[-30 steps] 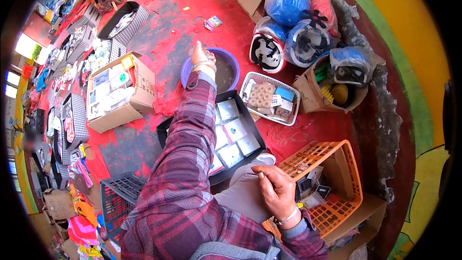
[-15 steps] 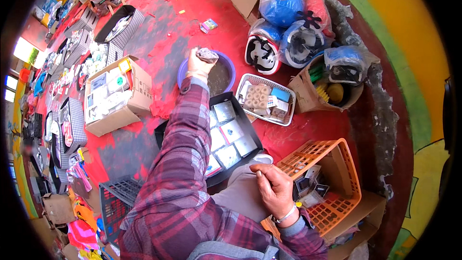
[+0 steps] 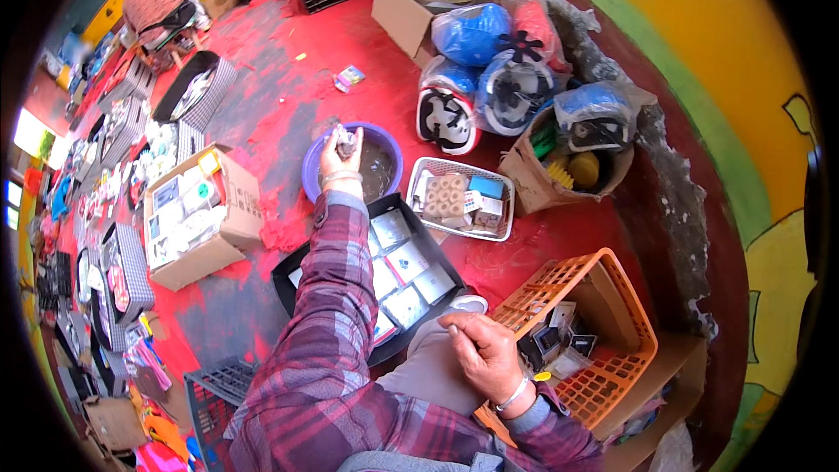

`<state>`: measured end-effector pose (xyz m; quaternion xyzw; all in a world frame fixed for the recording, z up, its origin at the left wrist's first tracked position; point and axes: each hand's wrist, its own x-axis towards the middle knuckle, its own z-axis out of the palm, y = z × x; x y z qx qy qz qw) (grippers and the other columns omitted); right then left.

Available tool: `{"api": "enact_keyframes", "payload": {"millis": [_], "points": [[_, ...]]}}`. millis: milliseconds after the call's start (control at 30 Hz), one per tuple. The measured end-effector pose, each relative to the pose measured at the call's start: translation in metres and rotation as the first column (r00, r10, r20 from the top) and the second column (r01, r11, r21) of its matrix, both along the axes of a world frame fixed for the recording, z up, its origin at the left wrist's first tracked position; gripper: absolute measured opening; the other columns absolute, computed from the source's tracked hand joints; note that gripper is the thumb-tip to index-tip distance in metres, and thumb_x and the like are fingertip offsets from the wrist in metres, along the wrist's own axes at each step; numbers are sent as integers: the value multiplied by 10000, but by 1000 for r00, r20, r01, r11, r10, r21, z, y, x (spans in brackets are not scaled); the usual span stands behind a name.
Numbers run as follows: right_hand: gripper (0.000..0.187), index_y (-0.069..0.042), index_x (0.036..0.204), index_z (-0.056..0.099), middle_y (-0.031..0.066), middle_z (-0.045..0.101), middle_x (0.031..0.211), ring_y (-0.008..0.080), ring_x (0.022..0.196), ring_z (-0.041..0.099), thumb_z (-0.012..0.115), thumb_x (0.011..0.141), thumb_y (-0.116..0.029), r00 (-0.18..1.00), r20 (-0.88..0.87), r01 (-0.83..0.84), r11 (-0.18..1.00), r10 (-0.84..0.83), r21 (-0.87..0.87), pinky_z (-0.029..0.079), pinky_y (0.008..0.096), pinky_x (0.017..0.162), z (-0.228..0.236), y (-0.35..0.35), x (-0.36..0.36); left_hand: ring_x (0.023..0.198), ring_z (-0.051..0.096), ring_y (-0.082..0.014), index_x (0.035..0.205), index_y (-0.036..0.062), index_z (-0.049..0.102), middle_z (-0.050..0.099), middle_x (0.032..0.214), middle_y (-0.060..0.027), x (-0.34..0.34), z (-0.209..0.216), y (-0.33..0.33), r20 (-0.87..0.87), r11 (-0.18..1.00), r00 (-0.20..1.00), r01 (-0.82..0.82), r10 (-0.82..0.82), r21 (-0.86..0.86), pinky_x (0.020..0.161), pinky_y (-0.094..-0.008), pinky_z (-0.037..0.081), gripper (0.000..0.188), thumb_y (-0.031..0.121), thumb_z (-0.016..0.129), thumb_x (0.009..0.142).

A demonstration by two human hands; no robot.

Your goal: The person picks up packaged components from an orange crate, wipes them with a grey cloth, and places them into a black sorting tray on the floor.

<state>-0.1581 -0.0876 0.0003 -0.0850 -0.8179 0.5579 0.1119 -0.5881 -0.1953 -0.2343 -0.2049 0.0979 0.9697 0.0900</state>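
Note:
My left hand (image 3: 339, 166) reaches out over the rim of a purple basin (image 3: 397, 154) holding murky water. Its fingers are closed round a crumpled greyish cloth (image 3: 347, 142). Close to my body, above my knee, my right hand (image 3: 491, 354) is curled closed; whatever may be inside it is hidden. Beneath my left forearm stands a black box (image 3: 447, 273) with white packets (image 3: 406, 264) in rows. An orange crate (image 3: 572, 273), tipped on its side beside my right hand, has small dark and clear-wrapped items (image 3: 559, 341) in it.
Right of the basin, a white basket (image 3: 505, 210) holds cardboard rolls and small boxes. Bagged helmets (image 3: 516, 92) and an open carton (image 3: 524, 179) stand beyond it. Another carton (image 3: 236, 218) is at left. A dark crate (image 3: 214, 385) lies lower left; a person (image 3: 157, 9) is far left.
The view has shifted, so the surroundings sit further left. My left hand has turned and now shows its fingers round the cloth at the basin. My right hand stays curled near my knee.

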Motion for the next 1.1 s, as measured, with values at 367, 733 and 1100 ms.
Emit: {"api": "enact_keyframes", "payload": {"millis": [367,733,1100], "points": [[145,22,938,635,146,653,861,263,786,645,547,825,2,1000,6,14,1000,-14,2,503,309,722,0,2,2,416,457,-149,779,135,503,502,583,-17,16,48,8,-4,896,953,284,-303,-341,342,-238,350,377,463,687,790],[146,0,946,639,149,644,850,282,786,639,549,837,-37,1000,-26,15,1000,-15,-8,505,331,712,-1,3,4,392,412,-147,767,123,439,382,530,-10,11,67,17,104,781,988,155,-116,-605,343,-290,297,217,224,630,792],[149,-9,955,622,151,641,878,308,811,633,550,842,-74,998,-58,34,999,-32,36,507,357,716,-3,4,6,412,400,-145,786,98,463,398,582,-19,0,59,14,91,742,980,195,-179,-642,362,-307,280,137,161,585,791]]}}
